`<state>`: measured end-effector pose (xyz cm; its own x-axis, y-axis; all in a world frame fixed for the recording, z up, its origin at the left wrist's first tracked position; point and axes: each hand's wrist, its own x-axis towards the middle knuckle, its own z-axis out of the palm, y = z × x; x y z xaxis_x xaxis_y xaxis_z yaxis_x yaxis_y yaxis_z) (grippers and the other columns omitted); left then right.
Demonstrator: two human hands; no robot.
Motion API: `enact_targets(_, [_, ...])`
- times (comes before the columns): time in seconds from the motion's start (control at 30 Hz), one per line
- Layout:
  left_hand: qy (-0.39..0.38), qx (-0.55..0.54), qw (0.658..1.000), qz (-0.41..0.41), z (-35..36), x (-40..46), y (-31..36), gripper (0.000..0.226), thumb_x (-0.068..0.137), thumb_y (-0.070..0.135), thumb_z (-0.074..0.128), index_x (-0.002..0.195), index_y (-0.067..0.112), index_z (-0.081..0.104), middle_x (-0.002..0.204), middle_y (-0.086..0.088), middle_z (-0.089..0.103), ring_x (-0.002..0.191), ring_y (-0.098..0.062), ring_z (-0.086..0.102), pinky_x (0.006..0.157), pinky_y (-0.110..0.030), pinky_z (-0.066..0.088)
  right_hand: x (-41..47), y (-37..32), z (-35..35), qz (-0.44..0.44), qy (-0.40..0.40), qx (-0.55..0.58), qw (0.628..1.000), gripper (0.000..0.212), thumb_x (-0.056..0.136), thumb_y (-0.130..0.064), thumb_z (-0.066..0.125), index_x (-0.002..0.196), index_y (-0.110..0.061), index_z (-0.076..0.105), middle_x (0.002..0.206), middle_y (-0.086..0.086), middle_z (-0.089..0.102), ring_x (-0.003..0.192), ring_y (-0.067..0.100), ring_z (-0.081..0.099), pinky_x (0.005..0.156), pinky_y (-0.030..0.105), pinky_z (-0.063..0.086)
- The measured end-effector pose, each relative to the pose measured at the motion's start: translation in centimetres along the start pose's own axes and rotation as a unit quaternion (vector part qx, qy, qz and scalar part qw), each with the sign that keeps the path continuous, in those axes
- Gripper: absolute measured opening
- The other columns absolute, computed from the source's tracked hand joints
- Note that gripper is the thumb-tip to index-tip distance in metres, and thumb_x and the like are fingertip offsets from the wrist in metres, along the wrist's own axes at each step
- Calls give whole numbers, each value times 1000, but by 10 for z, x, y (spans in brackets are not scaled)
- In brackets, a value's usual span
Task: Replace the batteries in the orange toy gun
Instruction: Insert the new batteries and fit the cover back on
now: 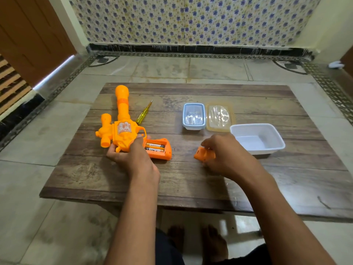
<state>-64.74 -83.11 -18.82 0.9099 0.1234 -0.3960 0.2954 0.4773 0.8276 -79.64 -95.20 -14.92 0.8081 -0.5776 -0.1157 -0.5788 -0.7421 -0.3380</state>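
On table: white tub [275, 131] bare | grip compartment [160, 148]: batteries [154, 147]

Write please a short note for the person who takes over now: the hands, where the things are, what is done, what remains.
Left hand: holds the orange toy gun flat on the table.
Right hand: grips the removed battery cover.
Grip compartment is open; two batteries sit inside.
Screwdriver lies beside the barrel; white tub is empty.
Done: cover off.
Left: swap the batteries, refit the cover.
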Motion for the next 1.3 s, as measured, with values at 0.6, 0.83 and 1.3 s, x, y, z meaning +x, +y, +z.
enact_targets(0.6, [12,3,1000,-27,-3,5,3,69,81,-5,75,130,35,46,130,-4,63,97,-31,77,82,-52,64,3,-28,4,-45,68,97,992,44,78,-17,84,121,-16,74,111,0,59,98,16,57,77,25,43])
enact_targets(0.83, [23,-20,999,-14,-2,0,6,65,82,-9,72,126,32,45,122,-3,63,65,-5,74,75,-40,61,14,-65,20,-83,121,297,944,40,66,-12,89,104,-18,80,102,-4,74,81,9,67,72,28,60])
enact_targets(1.3, [21,-69,996,-48,-1,-1,12,56,88,-8,67,130,21,47,111,-9,67,53,-12,73,55,-35,60,30,-77,39,-191,106,169,961,39,74,-25,91,111,-15,81,119,1,76,109,21,64,93,27,45])
